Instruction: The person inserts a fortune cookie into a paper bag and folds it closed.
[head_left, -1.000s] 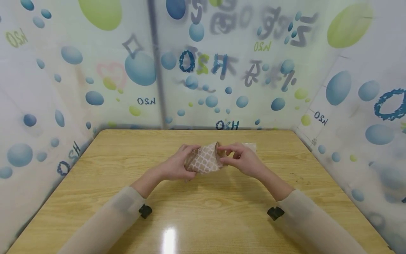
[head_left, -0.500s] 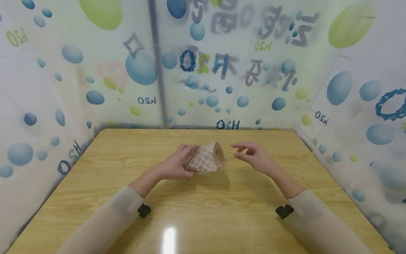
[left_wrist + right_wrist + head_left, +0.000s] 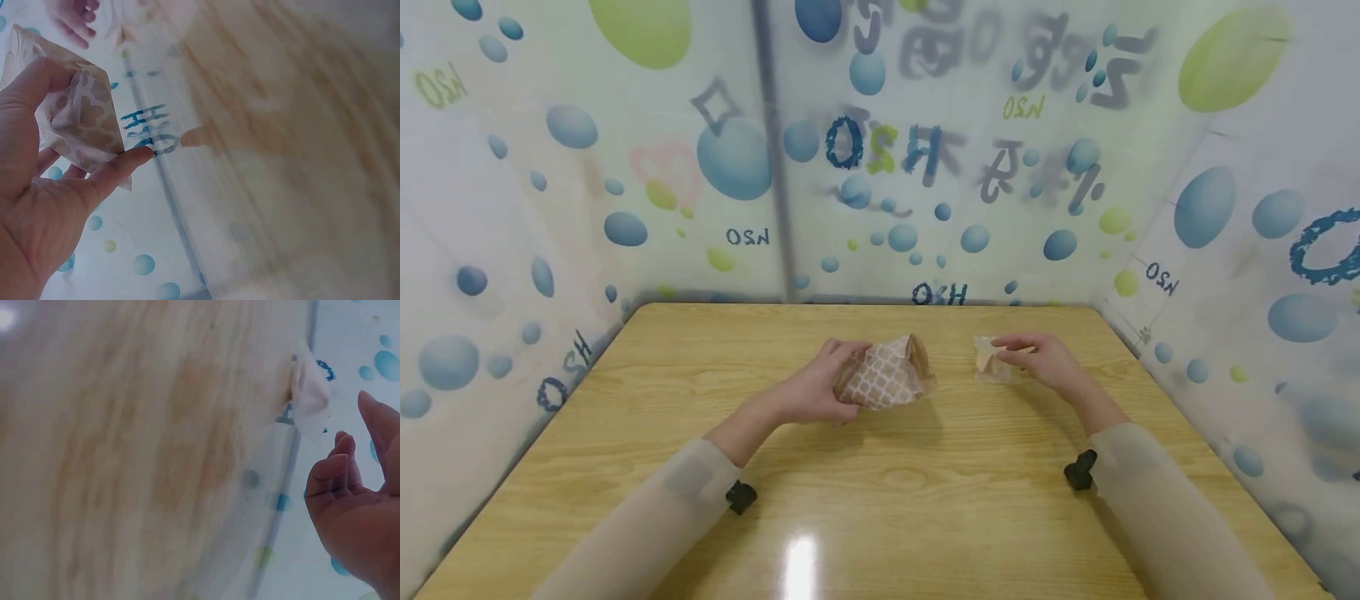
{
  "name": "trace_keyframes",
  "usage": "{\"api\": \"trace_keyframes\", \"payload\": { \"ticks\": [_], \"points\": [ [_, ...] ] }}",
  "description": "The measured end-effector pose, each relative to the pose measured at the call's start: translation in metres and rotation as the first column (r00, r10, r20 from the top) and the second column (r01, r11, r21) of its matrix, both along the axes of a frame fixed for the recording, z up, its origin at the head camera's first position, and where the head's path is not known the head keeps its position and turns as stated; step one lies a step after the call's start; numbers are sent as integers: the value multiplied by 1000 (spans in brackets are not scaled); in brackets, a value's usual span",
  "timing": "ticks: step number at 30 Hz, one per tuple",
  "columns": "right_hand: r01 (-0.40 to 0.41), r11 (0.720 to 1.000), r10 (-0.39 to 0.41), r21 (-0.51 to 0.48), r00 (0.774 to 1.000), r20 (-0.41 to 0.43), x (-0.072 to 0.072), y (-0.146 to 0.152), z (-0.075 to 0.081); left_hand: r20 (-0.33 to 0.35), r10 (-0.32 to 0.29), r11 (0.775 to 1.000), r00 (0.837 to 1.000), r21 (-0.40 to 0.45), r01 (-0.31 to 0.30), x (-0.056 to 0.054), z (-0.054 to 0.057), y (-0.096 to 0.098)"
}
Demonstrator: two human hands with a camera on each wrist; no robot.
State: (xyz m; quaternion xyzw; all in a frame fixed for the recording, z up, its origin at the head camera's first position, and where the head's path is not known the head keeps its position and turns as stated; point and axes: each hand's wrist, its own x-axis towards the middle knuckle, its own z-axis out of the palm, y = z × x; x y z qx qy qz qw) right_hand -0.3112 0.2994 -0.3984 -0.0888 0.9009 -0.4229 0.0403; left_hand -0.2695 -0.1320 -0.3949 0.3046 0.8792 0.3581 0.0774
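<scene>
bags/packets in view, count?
2. Patterned bag held in the left hand; small translucent packet at the right hand's fingertips, apparently not gripped. Any inside the patterned bag would be hidden.

White glare [image 3: 801, 568] on the table [image 3: 917, 517]

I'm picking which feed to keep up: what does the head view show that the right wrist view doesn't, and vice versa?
Only the head view: the left grip holding the patterned bag, both pale sleeves and the black devices near the wrists.

Only the right wrist view: a close look at the underside of the right grip, with a visible gap between it and the small packet.

Both: the right grip, the packet, the wooden table and the bubble-print wall.
</scene>
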Motion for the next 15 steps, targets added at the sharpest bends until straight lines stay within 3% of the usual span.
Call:
{"api": "trace_keyframes", "payload": {
  "ticks": [8, 15],
  "points": [
    [-15, 995, 6, 98, 995, 98, -17, -6, -8, -3, 1, 1000, 1000, 0, -1, 0, -2, 0],
    [-37, 991, 17, 127, 987, 159, -18, -11, -7, -11, -1, 1000, 1000, 0, 1, 0, -2, 0]
  ]
}}
